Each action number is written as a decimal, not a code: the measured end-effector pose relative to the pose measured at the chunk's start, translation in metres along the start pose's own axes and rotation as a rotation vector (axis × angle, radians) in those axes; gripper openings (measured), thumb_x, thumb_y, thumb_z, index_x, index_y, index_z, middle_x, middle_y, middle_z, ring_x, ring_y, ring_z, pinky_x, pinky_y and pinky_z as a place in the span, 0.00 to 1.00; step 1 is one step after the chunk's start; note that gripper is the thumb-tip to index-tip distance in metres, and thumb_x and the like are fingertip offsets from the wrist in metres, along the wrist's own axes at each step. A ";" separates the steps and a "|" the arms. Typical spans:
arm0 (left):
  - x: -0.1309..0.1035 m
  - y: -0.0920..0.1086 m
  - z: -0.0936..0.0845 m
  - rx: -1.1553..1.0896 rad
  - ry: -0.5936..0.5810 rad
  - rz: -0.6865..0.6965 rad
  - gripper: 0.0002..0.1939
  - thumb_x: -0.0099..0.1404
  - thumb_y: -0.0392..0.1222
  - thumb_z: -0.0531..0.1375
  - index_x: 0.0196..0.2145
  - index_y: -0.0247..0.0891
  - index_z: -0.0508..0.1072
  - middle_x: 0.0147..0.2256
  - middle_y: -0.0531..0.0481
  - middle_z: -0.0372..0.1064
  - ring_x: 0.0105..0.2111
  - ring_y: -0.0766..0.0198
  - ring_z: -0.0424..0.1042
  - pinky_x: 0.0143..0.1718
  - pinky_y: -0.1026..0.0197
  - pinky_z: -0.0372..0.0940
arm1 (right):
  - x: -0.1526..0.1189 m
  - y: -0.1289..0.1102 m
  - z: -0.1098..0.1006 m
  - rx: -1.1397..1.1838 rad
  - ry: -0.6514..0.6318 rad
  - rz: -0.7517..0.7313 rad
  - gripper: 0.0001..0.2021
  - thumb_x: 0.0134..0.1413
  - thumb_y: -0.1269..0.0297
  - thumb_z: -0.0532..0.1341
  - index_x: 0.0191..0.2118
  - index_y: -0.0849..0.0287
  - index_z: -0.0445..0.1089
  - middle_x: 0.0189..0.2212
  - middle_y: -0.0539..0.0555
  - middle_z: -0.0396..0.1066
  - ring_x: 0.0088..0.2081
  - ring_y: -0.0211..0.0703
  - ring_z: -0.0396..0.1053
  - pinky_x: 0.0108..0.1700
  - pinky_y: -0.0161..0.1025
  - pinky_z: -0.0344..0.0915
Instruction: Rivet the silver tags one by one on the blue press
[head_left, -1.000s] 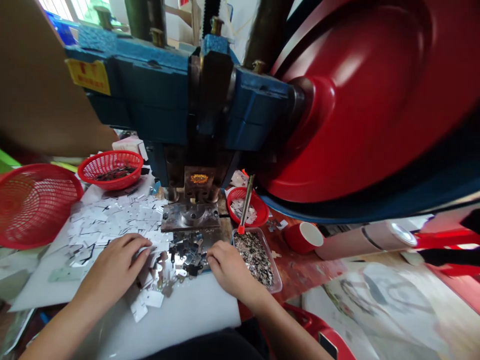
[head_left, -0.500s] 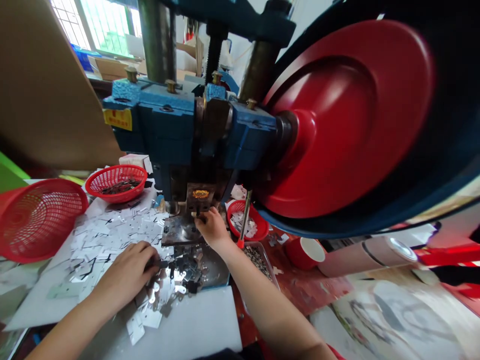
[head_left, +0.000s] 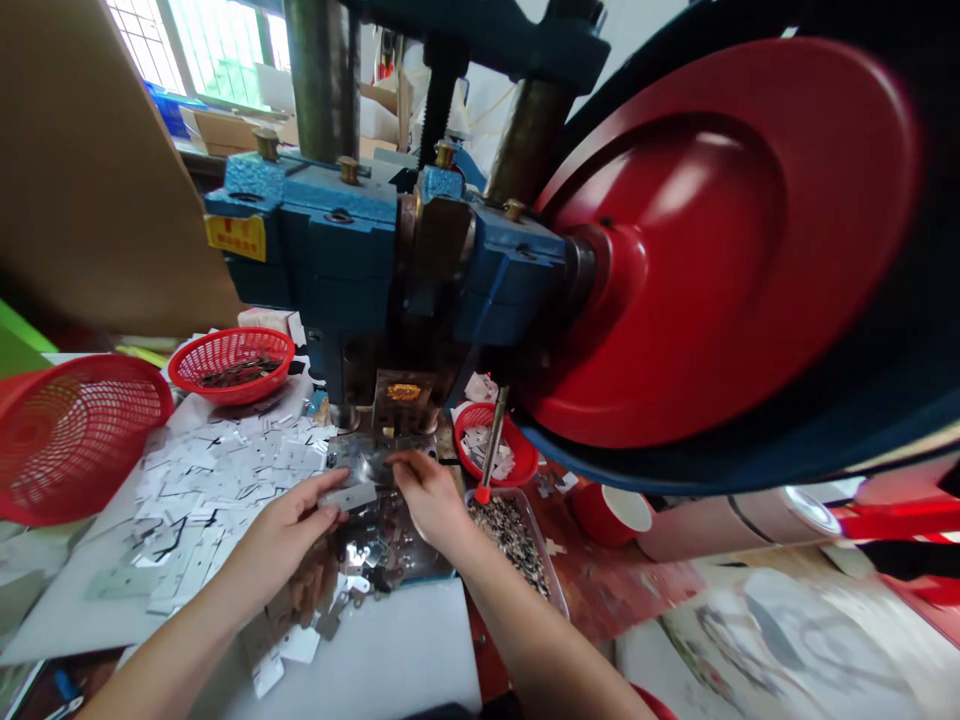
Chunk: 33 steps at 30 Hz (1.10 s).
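A small flat metal plate (head_left: 355, 497) is pinched between the thumb and fingers of my left hand (head_left: 289, 525), just in front of the press's die. My right hand (head_left: 431, 500) is at the right edge of the die plate (head_left: 349, 455), its fingers pressed together; what they hold, if anything, is too small to make out. Below my hands, small cut metal pieces (head_left: 360, 560) lie on the metal bed. Many flat white metal pieces (head_left: 217, 475) are spread on the sheet to the left.
The blue press (head_left: 330, 250) stands ahead, its big red flywheel (head_left: 690, 250) at the right. Red baskets (head_left: 232, 388) sit at the left; another (head_left: 517, 462) is behind my right hand. A tub of small scraps (head_left: 514, 540) and a red cup (head_left: 611, 512) stand to the right.
My left hand has moved up and right from the metal pile and now holds a flat plate. My right hand has drawn back from under the press head.
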<state>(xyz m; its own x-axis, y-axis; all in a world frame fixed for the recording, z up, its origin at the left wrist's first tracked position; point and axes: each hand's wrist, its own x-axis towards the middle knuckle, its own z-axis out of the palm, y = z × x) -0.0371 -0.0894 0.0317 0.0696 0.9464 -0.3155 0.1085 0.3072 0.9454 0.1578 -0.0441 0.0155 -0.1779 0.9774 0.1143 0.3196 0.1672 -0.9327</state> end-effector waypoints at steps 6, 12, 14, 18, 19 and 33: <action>0.001 0.007 0.019 -0.213 -0.056 -0.049 0.29 0.53 0.44 0.62 0.53 0.38 0.65 0.44 0.47 0.74 0.40 0.61 0.73 0.46 0.58 0.66 | -0.022 -0.007 0.016 0.554 -0.197 0.299 0.18 0.54 0.50 0.56 0.41 0.58 0.71 0.21 0.48 0.65 0.20 0.34 0.56 0.24 0.33 0.54; -0.007 0.007 0.025 -0.478 -0.036 -0.240 0.26 0.53 0.41 0.66 0.50 0.43 0.67 0.36 0.52 0.74 0.33 0.69 0.74 0.36 0.68 0.68 | -0.024 -0.011 0.011 0.585 -0.197 0.198 0.18 0.47 0.57 0.62 0.45 0.56 0.70 0.28 0.49 0.64 0.27 0.36 0.60 0.30 0.34 0.58; -0.008 0.005 0.027 -0.483 -0.044 -0.285 0.24 0.52 0.42 0.67 0.47 0.42 0.68 0.32 0.52 0.73 0.30 0.70 0.73 0.32 0.69 0.68 | -0.025 -0.014 0.005 0.334 -0.150 0.024 0.16 0.44 0.59 0.65 0.42 0.55 0.71 0.31 0.49 0.64 0.30 0.37 0.61 0.34 0.35 0.60; -0.007 0.002 0.029 -0.416 -0.018 -0.203 0.18 0.55 0.53 0.63 0.39 0.39 0.71 0.29 0.53 0.71 0.25 0.70 0.69 0.26 0.69 0.66 | -0.024 -0.019 -0.004 0.121 -0.076 -0.166 0.06 0.48 0.62 0.63 0.27 0.57 0.67 0.29 0.49 0.64 0.33 0.38 0.62 0.38 0.35 0.61; -0.006 0.001 0.030 -0.362 0.003 -0.140 0.18 0.56 0.55 0.62 0.36 0.39 0.71 0.29 0.52 0.71 0.26 0.69 0.69 0.27 0.68 0.66 | -0.023 -0.018 -0.003 0.110 -0.063 -0.154 0.07 0.49 0.62 0.61 0.25 0.58 0.66 0.28 0.49 0.64 0.32 0.37 0.63 0.38 0.35 0.61; 0.074 0.018 0.028 0.593 0.242 0.484 0.12 0.59 0.46 0.55 0.33 0.39 0.76 0.38 0.46 0.71 0.41 0.54 0.69 0.47 0.52 0.62 | 0.031 0.004 0.000 -0.312 0.181 -0.124 0.05 0.50 0.71 0.61 0.33 0.57 0.73 0.33 0.53 0.69 0.40 0.44 0.66 0.46 0.42 0.62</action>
<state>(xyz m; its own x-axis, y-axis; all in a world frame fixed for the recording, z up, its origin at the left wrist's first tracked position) -0.0020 -0.0171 0.0228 0.0341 0.9773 0.2090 0.6346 -0.1828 0.7510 0.1537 -0.0132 0.0158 -0.0752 0.9496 0.3044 0.5787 0.2902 -0.7622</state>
